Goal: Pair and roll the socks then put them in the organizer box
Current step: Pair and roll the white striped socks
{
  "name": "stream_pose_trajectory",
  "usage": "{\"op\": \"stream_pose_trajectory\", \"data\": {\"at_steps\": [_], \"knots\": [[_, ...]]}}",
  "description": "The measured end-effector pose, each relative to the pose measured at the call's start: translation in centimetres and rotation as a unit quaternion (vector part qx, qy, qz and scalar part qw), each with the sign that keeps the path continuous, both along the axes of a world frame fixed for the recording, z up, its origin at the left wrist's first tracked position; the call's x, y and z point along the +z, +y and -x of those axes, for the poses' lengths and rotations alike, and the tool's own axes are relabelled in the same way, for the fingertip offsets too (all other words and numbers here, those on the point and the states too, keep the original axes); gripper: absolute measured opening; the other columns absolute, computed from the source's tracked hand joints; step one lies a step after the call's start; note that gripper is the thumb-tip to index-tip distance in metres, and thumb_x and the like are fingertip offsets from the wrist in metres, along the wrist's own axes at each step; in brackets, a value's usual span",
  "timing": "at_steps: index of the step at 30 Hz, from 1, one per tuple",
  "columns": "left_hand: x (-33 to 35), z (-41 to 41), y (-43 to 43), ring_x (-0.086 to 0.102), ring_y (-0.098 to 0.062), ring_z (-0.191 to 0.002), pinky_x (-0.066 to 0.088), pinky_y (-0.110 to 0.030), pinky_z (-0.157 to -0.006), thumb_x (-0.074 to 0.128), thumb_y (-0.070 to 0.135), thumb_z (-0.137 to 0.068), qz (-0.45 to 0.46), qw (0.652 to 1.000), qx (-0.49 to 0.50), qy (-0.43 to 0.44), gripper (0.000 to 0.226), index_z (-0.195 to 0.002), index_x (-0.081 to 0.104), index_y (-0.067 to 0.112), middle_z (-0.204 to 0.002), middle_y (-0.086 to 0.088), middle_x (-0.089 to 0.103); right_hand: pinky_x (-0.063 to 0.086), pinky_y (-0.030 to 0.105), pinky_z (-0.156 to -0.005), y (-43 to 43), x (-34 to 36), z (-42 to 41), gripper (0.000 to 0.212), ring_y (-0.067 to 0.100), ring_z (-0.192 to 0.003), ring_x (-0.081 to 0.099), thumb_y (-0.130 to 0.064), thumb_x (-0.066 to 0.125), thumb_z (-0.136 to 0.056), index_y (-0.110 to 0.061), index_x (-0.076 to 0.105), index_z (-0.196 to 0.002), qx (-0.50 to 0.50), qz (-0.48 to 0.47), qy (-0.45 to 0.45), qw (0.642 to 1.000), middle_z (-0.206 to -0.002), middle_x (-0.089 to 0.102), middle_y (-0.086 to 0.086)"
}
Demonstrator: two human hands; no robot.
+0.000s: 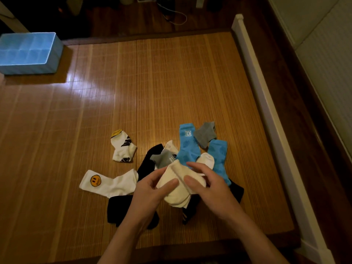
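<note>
One bundle of white socks (pixel 177 191) held above a bamboo mat (pixel 152 82), left hand (pixel 152 185) and right hand (pixel 207 191) both curled round it with thumbs on top, loose blue socks (pixel 188 147), grey sock (pixel 163 159) and black socks (pixel 118 208) beneath and beside, blue organizer box (pixel 28 52) well apart at far left.

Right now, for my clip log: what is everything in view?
organizer box: one, light blue, far left
bamboo mat: one, brown, under everything
blue socks: two, pile's right side
grey socks: two, in the pile
black socks: at least two, pile's near side
smiley sock: one, white, left of pile
patterned sock: one, white-black, apart, left
white socks: bundle, count unclear, in both hands
left hand: grips the white socks
right hand: grips the white socks
</note>
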State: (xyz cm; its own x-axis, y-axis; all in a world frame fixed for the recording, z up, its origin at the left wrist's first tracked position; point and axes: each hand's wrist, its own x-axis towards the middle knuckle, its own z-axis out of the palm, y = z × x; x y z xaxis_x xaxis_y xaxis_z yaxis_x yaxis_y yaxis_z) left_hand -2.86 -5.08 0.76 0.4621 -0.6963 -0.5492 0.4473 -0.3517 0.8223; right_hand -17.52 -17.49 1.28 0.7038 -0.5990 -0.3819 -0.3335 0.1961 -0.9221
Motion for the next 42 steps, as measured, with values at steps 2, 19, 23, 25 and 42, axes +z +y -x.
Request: {"op": "stream_pose_trajectory", "data": {"at_steps": [2, 19, 23, 25, 42], "knots": [[0.0, -0.1, 0.0, 0.073, -0.021, -0.109, 0.062, -0.038, -0.087, 0.082, 0.025, -0.076, -0.008, 1.0, 0.007, 0.004, 0.046, -0.122, 0.072, 0.023, -0.117, -0.003, 0.076, 0.054, 0.015, -0.079, -0.3, 0.1, 0.0, 0.043, -0.003, -0.103, 0.065, -0.056, 0.074, -0.079, -0.044, 0.064, -0.119, 0.026, 0.051, 0.021, 0.998, -0.111, 0.068, -0.023], [1.0, -2.6, -1.8, 0.075, -0.018, -0.102, 0.061, -0.029, -0.082, 0.067, 0.037, -0.092, -0.023, 0.984, -0.174, -0.028, 0.031, -0.117, 0.069, 0.018, -0.107, -0.004, 0.079, 0.052, 0.016, -0.067, -5.4, 0.6, -2.2, 0.019, 0.001, -0.081, 0.069, -0.023, 0.082, -0.081, -0.036, 0.077, -0.094, 0.078, -0.018, 0.037, 0.996, -0.089, 0.074, -0.013], [1.4, -3.0, -2.5, 0.074, -0.011, -0.09, 0.057, -0.022, -0.074, 0.068, 0.034, -0.091, -0.017, 0.974, -0.208, -0.087, 0.027, -0.108, 0.071, 0.014, -0.093, 0.0, 0.078, 0.05, 0.013, -0.064, -6.0, 1.3, -2.7, 0.016, -0.001, -0.079, 0.067, -0.029, 0.081, -0.08, -0.038, 0.077, -0.092, 0.14, 0.032, 0.043, 0.989, -0.086, 0.072, -0.014], [1.5, -3.2, -2.8, 0.075, -0.016, -0.095, 0.06, -0.027, -0.076, 0.066, 0.027, -0.095, -0.006, 0.974, -0.211, -0.08, 0.022, -0.114, 0.069, 0.015, -0.099, -0.003, 0.078, 0.05, 0.014, -0.063, -6.4, 1.6, -2.9, 0.015, 0.0, -0.08, 0.068, -0.027, 0.079, -0.082, -0.037, 0.077, -0.093, 0.146, 0.045, 0.048, 0.987, -0.087, 0.074, -0.012], [1.7, -1.8, -4.6, 0.07, -0.036, -0.11, 0.056, -0.058, -0.097, 0.066, 0.036, -0.093, -0.035, 0.983, -0.011, 0.178, 0.039, -0.117, 0.07, 0.005, -0.119, -0.025, 0.071, 0.061, 0.041, -0.069, -5.5, 1.8, -2.2, 0.018, 0.023, -0.087, 0.073, -0.007, 0.073, -0.086, -0.005, 0.078, -0.103, 0.134, 0.536, -0.071, 0.83, -0.098, 0.076, 0.009]]}}
